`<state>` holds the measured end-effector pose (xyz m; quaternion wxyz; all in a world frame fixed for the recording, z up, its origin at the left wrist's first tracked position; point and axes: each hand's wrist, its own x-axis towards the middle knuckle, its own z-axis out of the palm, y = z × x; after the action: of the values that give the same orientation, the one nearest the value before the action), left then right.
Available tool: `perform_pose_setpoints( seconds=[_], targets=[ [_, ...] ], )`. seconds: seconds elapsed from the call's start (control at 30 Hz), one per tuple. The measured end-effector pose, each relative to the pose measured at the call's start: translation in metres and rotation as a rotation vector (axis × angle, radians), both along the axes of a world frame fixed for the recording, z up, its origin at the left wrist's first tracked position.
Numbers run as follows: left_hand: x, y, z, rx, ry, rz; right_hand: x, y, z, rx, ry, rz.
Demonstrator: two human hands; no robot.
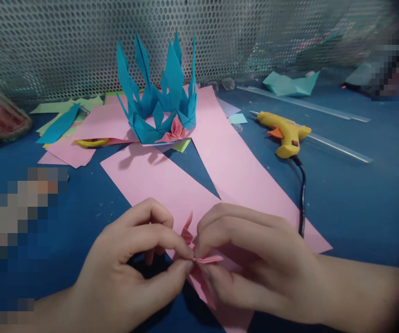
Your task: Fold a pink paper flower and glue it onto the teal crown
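Observation:
Both hands pinch a small folded pink paper flower (202, 289) above the front of the table. My left hand (133, 259) grips its middle between thumb and forefinger. From the other side, my right hand (251, 259) closes its thumb and fingertips on a flat pink petal. Other petals stick out upward and downward between the hands; the fingers hide part of the flower. Beyond the hands stands a blue folded-paper crown (147, 125) with tall points. A similar pink paper flower (175, 132) sits on its front.
Long pink paper strips (241, 157) lie under and behind my hands. A yellow glue gun (285, 132) with a black cord rests at the right, near clear glue sticks (341, 148). Paper scraps (64, 155) and a jar (0, 113) are at the left. A perforated metal panel (81, 46) stands behind.

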<state>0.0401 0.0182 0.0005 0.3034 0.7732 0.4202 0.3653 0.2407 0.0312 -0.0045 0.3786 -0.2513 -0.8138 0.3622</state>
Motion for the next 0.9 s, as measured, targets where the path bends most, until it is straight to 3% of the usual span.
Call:
perform_pose_setpoints(
  seconds=[0.63, 0.9],
  targets=[
    [-0.0001, 0.0008, 0.0015, -0.06, -0.01, 0.027, 0.0034, 0.0019, 0.0026, -0.049, 0.003, -0.02],
    [0.0026, 0.003, 0.0036, -0.068, 0.016, 0.063, 0.0074, 0.0042, 0.0088, 0.062, -0.029, -0.015]
  ],
)
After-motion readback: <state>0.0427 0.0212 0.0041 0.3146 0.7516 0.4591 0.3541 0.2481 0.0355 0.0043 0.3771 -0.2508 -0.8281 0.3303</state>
